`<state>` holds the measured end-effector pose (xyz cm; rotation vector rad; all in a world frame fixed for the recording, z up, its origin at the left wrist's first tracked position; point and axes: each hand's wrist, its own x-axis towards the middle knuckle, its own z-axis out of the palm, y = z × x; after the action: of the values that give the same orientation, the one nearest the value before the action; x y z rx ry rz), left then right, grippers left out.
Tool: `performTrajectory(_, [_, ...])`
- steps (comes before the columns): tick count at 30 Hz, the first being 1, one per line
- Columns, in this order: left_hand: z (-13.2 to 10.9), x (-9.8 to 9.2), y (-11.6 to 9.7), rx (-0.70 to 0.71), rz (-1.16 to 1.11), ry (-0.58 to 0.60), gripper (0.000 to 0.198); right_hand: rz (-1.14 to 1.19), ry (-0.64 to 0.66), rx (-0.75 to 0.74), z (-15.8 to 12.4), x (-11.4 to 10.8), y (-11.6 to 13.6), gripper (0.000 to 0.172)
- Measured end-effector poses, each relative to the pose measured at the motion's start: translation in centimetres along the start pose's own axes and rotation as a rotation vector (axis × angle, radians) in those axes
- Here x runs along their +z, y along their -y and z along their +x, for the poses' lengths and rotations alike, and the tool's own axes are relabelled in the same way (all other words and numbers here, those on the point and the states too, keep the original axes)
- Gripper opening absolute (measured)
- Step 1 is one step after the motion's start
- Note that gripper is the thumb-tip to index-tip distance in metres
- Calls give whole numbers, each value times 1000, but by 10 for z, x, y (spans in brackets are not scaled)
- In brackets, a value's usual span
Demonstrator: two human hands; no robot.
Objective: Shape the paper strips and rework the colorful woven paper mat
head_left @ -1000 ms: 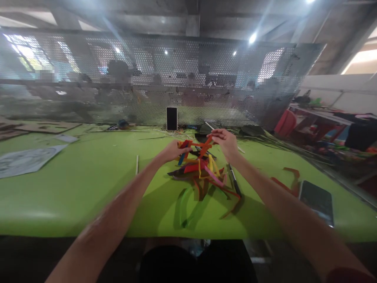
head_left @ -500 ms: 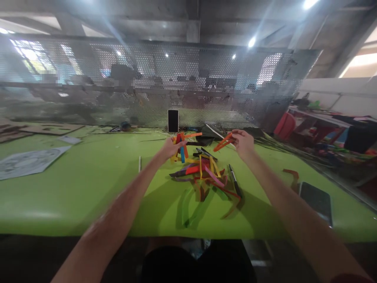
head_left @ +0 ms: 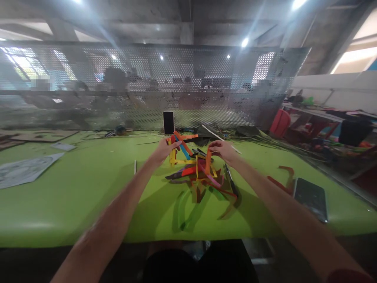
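My left hand point(head_left: 167, 150) is closed on a bunch of coloured strips point(head_left: 183, 147), with orange, blue, red and yellow ones sticking out past the fingers. Between the fingertips of my right hand point(head_left: 221, 151) hangs an orange strip point(head_left: 207, 162), folded and pointing down over the pile. Below both hands lies a loose heap of strips point(head_left: 203, 177) in red, purple, pink, yellow and green. A dark pen point(head_left: 231, 181) rests along the heap's right side. Some strips in the left hand are hidden by its fingers.
A phone-like device point(head_left: 169, 122) stands upright at the back. Another phone point(head_left: 310, 199) lies at right, beside reddish strips point(head_left: 279, 182). A printed sheet point(head_left: 28, 169) and cut cardboard point(head_left: 44, 136) are at left. A perforated metal screen point(head_left: 141, 86) borders the green table's far side.
My right hand has moved left and slightly down with the orange strip, which now hangs over the heap. An orange strip in my left hand now slants differently. The view has shifted slightly.
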<state>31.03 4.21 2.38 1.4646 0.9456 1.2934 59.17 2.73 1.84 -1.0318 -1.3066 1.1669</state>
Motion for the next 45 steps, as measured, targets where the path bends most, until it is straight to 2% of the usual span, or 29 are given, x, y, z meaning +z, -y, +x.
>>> performTrajectory(4, [2, -4, -3, 29, -108, -54, 49, -70, 2, 7, -3, 1, 2, 15])
performTrajectory(8, [1, -5, -12, 32, -150, -108, 49, -274, -49, -40, -3, 2, 3, 13])
performTrajectory(11, [-2, -4, -18, 13, -176, -88, 50, -359, -126, -117, -1, 3, 7, 11])
performTrajectory(14, [-4, -2, -19, -4, -206, -65, 52, -269, -170, -255, 0, 5, 12, 18])
performTrajectory(17, [-5, 3, -19, 5, -276, -78, 50, -212, -121, -338, -4, 13, 15, 26])
performTrajectory(22, [-13, 22, -21, 33, -440, -77, 48, -332, 69, -375, -17, 33, 15, 35])
performTrajectory(24, [-17, 29, -21, 54, -405, -50, 48, -315, 133, -377, -21, 39, 14, 35])
performTrajectory(26, [-20, 35, -20, 109, -266, -19, 46, -269, 165, -369, -24, 42, 14, 30])
performTrajectory(29, [-20, 38, -16, 217, -33, 19, 41, -259, 144, -355, -28, 43, 15, 19])
performTrajectory(32, [-15, 36, -10, 263, 45, 23, 41, -271, 139, -294, -31, 42, 16, 18])
performTrajectory(37, [-9, 28, -2, 215, 86, -3, 45, -227, 142, -304, -30, 42, 13, 38])
performTrajectory(42, [-11, 23, 1, 97, -18, 61, 43, -377, 38, -438, -25, 42, -3, 46])
performTrajectory(45, [-13, 20, 3, 44, -114, 98, 42, -365, 24, -448, -24, 46, -14, 44])
